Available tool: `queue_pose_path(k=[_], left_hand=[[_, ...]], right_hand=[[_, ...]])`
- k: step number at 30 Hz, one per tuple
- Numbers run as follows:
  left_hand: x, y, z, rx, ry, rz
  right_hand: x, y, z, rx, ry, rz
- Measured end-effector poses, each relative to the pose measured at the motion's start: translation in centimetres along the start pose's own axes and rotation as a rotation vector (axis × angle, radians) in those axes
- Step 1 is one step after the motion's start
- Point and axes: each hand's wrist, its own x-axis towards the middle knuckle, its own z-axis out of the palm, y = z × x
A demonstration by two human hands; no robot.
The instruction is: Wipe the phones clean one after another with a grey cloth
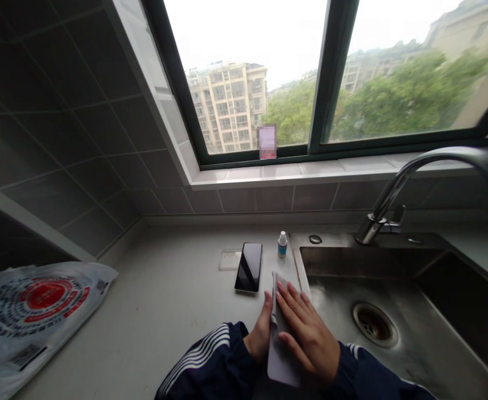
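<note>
The person is bent over the left corner of a stainless steel sink [364,261], with both hands working on a folded pale grey cloth [283,355]. The right hand [308,336] is lying spread across the cloth, fingers slightly apart and pressing flat on its upper face. The left hand [259,329] is standing edge-on against the cloth's folded side, thumb up. Its fingers are hidden behind the fabric, so I cannot tell whether they are pinching it. The cloth is sitting between the hands right at the sink's rim, its lower end hanging toward the person's body. Nothing else appears to be in use: a black smartphone [248,267] is lying on the tabletop [164,300] just left of the cloth and beside a clear plastic sheet [230,259], while a small capped bottle [283,245] with a blue label is standing upright just beyond the fingertips. Neither hand is touching these. Room is tight on the right, where the right hand is reaching over the sink's edge above the drain [374,325]. On the left, the tabletop is running on a good way toward a printed plastic bag [31,316]. Farther off, a chrome faucet [394,189] is arching over the sink beneath a window [244,55].
</note>
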Motion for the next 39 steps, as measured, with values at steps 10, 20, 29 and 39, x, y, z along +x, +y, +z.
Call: queue_pose_path(k=[10, 20, 29, 39], left_hand=[[0.6, 1.5, -0.8, -0.047, 0.322, -0.092], [0.7, 1.6, -0.2, -0.167, 0.332, 0.05], [0.6, 0.4, -0.6, -0.078, 0.018, 0.057], [0.0, 0.4, 0.4, -0.006, -0.034, 0.05]], right_hand=[[0.2, -2.1, -0.9, 0.048, -0.06, -0.175], [0.3, -1.6, -1.5, 0.062, 0.075, -0.122], [0.1, 0.0, -0.7, -0.07, 0.031, -0.013], [0.1, -0.2, -0.8, -0.009, 0.047, -0.018]])
